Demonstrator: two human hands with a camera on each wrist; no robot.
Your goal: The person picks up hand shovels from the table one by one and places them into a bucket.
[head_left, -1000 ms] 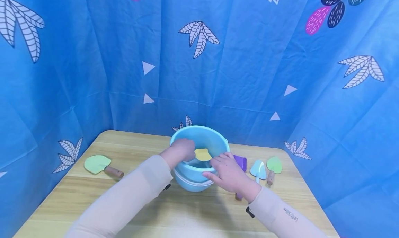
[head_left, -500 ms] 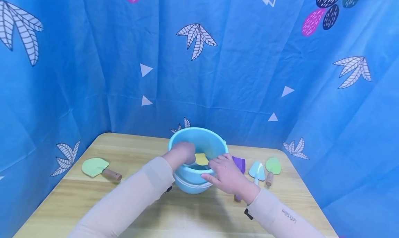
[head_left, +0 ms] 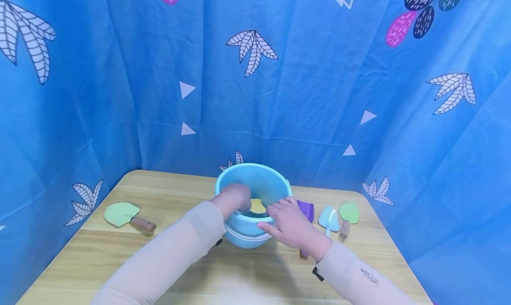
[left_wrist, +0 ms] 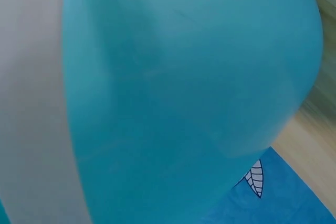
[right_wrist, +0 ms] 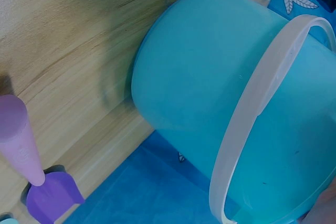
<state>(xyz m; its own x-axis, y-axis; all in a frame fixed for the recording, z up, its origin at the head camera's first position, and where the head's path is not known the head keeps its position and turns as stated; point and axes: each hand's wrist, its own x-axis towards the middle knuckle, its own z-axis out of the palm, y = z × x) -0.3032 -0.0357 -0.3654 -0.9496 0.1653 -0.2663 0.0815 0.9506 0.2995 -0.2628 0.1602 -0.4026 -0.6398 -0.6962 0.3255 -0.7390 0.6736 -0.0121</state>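
Note:
A light blue bucket (head_left: 244, 223) stands upright at the middle of the table, its white carrying handle (head_left: 252, 239) lowered along the near side. My left hand (head_left: 238, 196) reaches over the rim, fingers curled and mostly hidden, gripping what looks like a yellow shovel (head_left: 257, 206), whose flat blade shows beside the fist. On the near right rim, my right hand (head_left: 290, 221) grips with fingers hooked inside and thumb outside. The bucket wall (left_wrist: 194, 77) fills most of the left wrist view. In the right wrist view, the handle (right_wrist: 247, 103) crosses the bucket side (right_wrist: 205, 72).
Right of the bucket lie a purple shovel (head_left: 305, 210), partly behind my right hand, a light blue shovel (head_left: 329, 218) and a green shovel (head_left: 349, 212) with a wooden handle. Another green shovel (head_left: 119, 213) lies far left. Blue patterned cloth (head_left: 255, 96) surrounds the wooden table.
Inside the bucket, my left hand and the yellow blade have sunk slightly, and less of the blade shows. My right hand keeps its hold on the rim. The head view has shifted slightly.

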